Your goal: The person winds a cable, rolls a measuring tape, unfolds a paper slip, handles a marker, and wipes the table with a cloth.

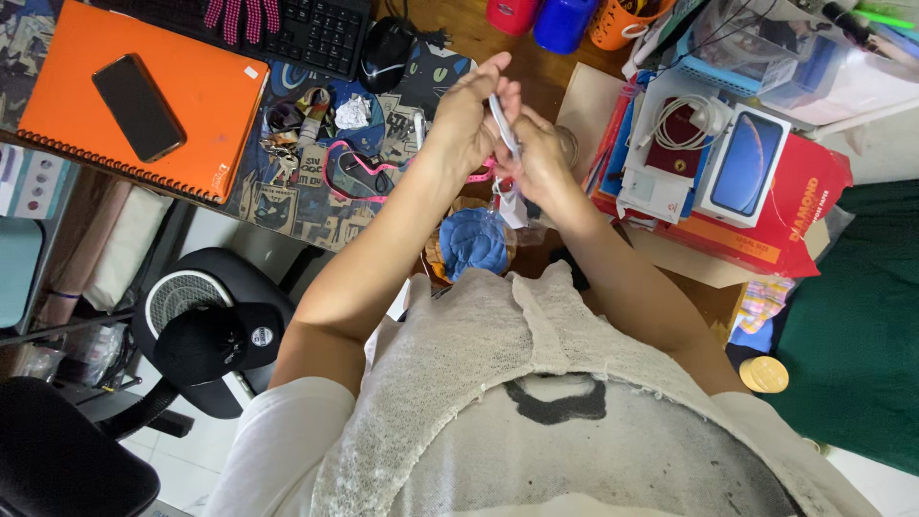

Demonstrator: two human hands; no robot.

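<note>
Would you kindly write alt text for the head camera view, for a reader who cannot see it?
Seen from above, a person's left hand and right hand meet over a cluttered desk, pinching a thin white strip between them. An orange notebook with a black phone on it lies to the left; a white phone box sits to the right.

The right hand [541, 158] hides the lower end of the thin white strip [502, 123]; the keyboard [311, 33] is cut off.

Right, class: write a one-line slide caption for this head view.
Both hands, left hand and right hand, pinch a thin white strip above a cluttered wooden desk.
</note>
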